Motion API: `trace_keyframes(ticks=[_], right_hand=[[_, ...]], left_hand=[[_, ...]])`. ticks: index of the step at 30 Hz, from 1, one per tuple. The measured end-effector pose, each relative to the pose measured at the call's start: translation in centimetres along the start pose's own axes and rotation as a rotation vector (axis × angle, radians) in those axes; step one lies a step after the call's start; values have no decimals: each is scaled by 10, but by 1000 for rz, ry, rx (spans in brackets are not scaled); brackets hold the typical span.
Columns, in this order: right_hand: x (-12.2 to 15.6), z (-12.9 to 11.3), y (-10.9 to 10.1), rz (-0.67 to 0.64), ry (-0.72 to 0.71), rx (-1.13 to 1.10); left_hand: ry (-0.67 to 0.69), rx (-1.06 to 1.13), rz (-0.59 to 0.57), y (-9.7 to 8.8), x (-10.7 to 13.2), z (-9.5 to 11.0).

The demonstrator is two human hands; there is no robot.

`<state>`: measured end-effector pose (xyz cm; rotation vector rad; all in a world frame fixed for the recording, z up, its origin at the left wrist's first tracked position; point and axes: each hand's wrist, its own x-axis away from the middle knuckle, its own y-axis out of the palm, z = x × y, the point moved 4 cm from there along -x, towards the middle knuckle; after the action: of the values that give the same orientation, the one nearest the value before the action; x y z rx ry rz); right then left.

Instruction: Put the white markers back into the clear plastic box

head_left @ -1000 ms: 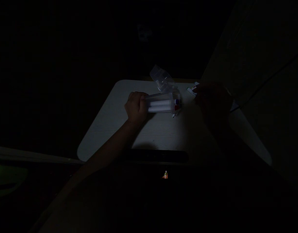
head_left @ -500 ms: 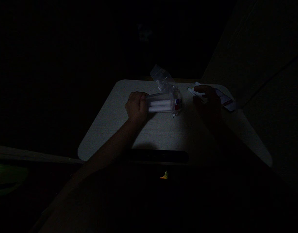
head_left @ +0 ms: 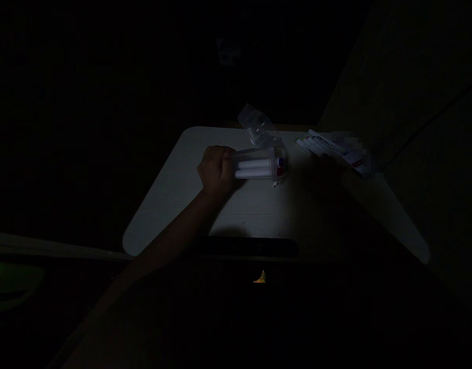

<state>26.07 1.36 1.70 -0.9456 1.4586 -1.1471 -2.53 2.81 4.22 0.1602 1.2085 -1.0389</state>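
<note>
The scene is very dark. My left hand (head_left: 216, 169) is closed around the end of a clear plastic case (head_left: 272, 154) that lies on its side on the white table (head_left: 170, 205). Two white markers (head_left: 255, 169) with coloured caps sit inside it. The case's clear lid (head_left: 255, 123) stands open behind. My right hand (head_left: 328, 166) is only a dark shape just in front of several loose markers (head_left: 320, 145) at the table's back right. Its fingers do not show.
A dark bar (head_left: 251, 247) lies along the table's near edge. A small orange speck (head_left: 261, 278) glows below it. A wall rises at the right, and everything around the table is black.
My right hand has drawn back from the loose markers toward me, uncovering them. My left hand and the case have not moved.
</note>
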Motion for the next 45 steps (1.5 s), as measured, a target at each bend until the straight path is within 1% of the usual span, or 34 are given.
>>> trace_keyframes(ticks=[2,5,9,14,20,23,28,34,40,45], right_hand=[[-2,0,0,-28,-30,-12],[-4,0,-1,-52,-36,-28],[0,-5,-4,-10,-56,3],[2,-11,-8,-2,-84,20],[1,-14,-2,-65,-186,56],[1,-16,1,-64,-216,51],[2,-20,-4,-78,-265,77],[10,-24,-17,-82,-243,-160],[5,-24,-16,-86,-270,-254],[5,-25,-26,-70,-259,-375]], left_hand=[[2,5,5,0,0,0],[-4,4,3,0,0,0],[-12,0,-6,0,1,0],[-23,-5,-12,-1,1,0],[-12,-3,-1,-1,0,1],[-8,-2,2,-2,0,1],[-18,4,-10,-1,0,1],[-35,14,-24,0,0,0],[-37,0,-20,0,1,-2],[-33,6,-38,0,0,-1]])
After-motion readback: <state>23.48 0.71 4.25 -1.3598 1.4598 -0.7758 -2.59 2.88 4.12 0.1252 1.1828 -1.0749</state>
